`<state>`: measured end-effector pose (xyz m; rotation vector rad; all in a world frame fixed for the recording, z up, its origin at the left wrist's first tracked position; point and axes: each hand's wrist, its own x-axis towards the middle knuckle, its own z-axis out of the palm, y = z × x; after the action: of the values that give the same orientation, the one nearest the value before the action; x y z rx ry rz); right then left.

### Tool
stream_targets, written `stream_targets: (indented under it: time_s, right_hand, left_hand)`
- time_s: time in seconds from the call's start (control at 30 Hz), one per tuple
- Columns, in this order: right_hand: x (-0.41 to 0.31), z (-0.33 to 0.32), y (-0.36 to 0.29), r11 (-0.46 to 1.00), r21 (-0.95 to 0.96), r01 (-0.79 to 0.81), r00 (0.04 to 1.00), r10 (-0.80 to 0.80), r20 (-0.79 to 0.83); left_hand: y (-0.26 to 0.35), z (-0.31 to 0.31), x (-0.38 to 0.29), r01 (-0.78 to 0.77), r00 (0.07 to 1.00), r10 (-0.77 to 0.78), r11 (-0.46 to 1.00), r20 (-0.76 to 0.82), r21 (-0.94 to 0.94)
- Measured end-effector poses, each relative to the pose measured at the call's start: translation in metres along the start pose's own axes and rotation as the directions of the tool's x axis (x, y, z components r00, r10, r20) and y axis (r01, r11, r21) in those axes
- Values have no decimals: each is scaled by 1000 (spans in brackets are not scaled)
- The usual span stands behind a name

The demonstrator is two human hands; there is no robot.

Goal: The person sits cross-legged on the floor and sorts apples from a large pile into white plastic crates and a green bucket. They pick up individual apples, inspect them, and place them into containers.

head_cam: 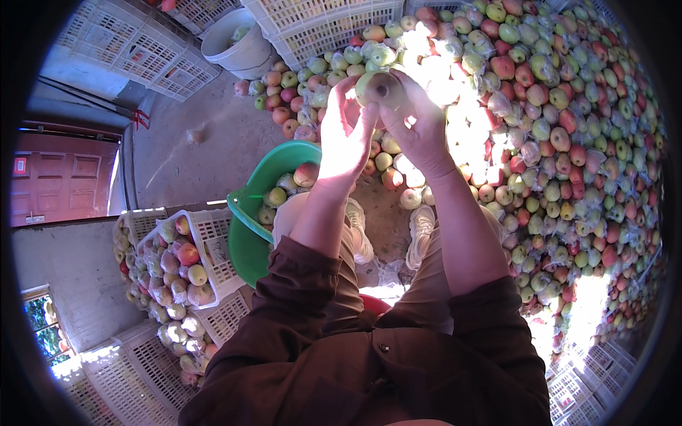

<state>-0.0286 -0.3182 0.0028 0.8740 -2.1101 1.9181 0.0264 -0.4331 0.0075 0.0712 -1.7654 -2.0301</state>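
Observation:
Both my hands hold one pale green apple [379, 91] up in front of me, at the upper middle of the view. My left hand [349, 125] grips its left side, with the thumb on the near face. My right hand [421, 120] is around its right side, thumb also on the near face. A dark hollow shows in the apple's near side. Beneath my hands lie loose apples, and a large heap of apples [559, 138], many in clear plastic film, spreads to the right. A green plastic tub [248, 213] with several apples stands beside my left knee.
White plastic crates stand at the top [325, 40] and at the lower left [144, 367]. A crate heaped with wrapped apples [213, 239] sits left of the tub. A white bucket [234, 45] is at the upper left. One apple [194, 137] lies alone on the floor.

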Motion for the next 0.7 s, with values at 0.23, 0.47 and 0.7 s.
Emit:
stream_targets:
  time_s: [0.23,0.47,0.7]
  right_hand:
    - [-2,0,2,988,-154,16,1000,-15,6]
    - [-2,-2,0,980,-200,21,1000,-16,27]
    - [-1,-1,3,962,-258,92,996,-88,25]
  left_hand:
    - [-5,-5,1,-60,998,61,992,-10,110]
    - [1,-5,1,-20,999,16,990,32,142]
    - [-3,-7,1,-114,993,101,957,61,266]
